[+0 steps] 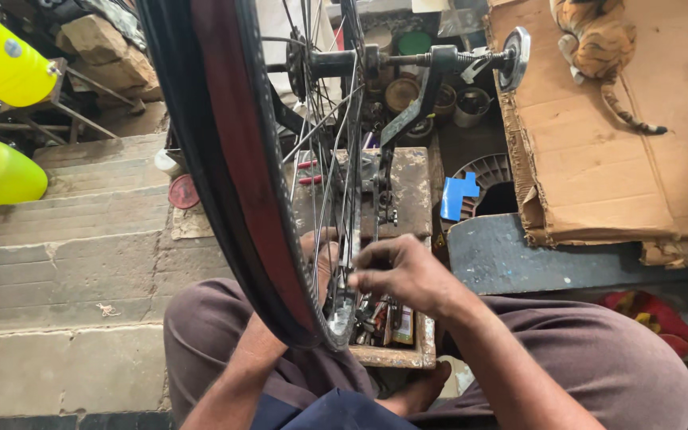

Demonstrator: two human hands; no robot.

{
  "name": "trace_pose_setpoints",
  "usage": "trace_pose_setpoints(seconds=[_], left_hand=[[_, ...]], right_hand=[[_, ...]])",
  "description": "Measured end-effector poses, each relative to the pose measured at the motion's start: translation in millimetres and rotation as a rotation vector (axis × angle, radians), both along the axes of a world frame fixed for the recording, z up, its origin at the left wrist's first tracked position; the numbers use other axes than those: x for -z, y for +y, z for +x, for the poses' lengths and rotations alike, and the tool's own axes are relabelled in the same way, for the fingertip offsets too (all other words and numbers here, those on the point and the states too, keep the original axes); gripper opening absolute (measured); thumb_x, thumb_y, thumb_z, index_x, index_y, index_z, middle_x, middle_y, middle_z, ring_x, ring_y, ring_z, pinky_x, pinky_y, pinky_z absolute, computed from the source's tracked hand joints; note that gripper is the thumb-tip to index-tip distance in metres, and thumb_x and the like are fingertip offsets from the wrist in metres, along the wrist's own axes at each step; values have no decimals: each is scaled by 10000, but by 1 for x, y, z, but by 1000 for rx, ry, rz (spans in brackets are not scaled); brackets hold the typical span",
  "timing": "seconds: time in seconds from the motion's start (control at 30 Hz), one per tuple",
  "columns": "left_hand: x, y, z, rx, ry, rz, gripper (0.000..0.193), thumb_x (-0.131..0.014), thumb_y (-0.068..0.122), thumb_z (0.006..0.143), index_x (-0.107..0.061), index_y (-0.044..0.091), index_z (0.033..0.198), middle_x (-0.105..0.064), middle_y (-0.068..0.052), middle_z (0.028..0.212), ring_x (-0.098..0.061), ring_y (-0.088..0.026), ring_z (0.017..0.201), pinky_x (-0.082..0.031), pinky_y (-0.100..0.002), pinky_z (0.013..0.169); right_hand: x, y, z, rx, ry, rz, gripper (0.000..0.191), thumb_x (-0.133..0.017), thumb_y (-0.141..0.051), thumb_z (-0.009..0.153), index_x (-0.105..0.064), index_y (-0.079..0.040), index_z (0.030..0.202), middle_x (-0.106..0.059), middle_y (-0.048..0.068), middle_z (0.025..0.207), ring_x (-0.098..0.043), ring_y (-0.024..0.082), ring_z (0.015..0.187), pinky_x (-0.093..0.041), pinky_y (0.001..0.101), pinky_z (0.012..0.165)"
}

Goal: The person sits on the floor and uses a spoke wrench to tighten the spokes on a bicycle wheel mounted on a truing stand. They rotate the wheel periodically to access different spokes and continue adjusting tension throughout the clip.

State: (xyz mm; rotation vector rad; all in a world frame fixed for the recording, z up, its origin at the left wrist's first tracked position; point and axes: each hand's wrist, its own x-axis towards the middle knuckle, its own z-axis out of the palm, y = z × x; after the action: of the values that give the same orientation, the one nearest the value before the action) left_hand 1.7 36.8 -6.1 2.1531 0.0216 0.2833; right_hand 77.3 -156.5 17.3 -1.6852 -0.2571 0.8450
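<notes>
The right hand point(408, 275) pinches its curled fingertips point(357, 280) at a spoke by the rim of the wheel point(232, 159), standing between the knees. The left hand point(318, 259) reaches behind the spokes, its grip hidden.

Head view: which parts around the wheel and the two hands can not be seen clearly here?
- Left hand: mostly hidden behind the wheel rim and spokes.
- Right hand: what its fingertips pinch is too small to tell.
- Tyre: its top is cut off by the upper edge.
- Wooden box: its contents are blurred and covered by the wheel.
</notes>
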Motion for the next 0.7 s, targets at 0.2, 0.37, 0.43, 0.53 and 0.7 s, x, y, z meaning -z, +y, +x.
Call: trace_pose_setpoints(seconds=[0.2,0.37,0.43,0.53,0.7], left_hand=[[-10,-12,2,-39,-134,48,199,-587,202,1061,-669,22,1087,-718,-101,903,-710,-200,823,-569,-345,733],[-16,-17,-2,-75,269,-446,228,-551,216,1017,-658,63,1148,-713,-104,933,-689,-184,787,-588,-351,683],[-14,-18,-4,-94,148,-263,243,-549,208,1037,-646,45,1190,-710,-112,948,-695,-193,822,-574,-357,717],[-3,-19,-2,-96,-79,12,245,-485,184,1112,-652,42,1222,-696,-113,982,-680,-194,877,-554,-373,773],[6,-18,-7,-81,-13,31,221,-512,188,1098,-685,67,1165,-668,-87,846,-648,-188,769,-532,-391,694]], right_hand=[[27,2,16,229,10,3,272,-746,-98,854,-784,-35,1115,-806,83,919,-722,135,769,-616,299,692],[43,18,4,181,62,133,364,-772,-35,809,-683,-35,1162,-753,118,999,-705,140,841,-612,304,739],[41,19,2,176,58,64,368,-777,-8,784,-667,14,1135,-753,139,1000,-715,156,827,-622,319,744],[30,7,5,2,-264,-154,304,-745,-54,814,-790,-15,1112,-789,80,1030,-732,125,886,-606,287,811],[16,-5,5,-124,-257,6,455,-765,-117,838,-705,-15,1277,-787,138,1095,-708,160,930,-589,331,822]])
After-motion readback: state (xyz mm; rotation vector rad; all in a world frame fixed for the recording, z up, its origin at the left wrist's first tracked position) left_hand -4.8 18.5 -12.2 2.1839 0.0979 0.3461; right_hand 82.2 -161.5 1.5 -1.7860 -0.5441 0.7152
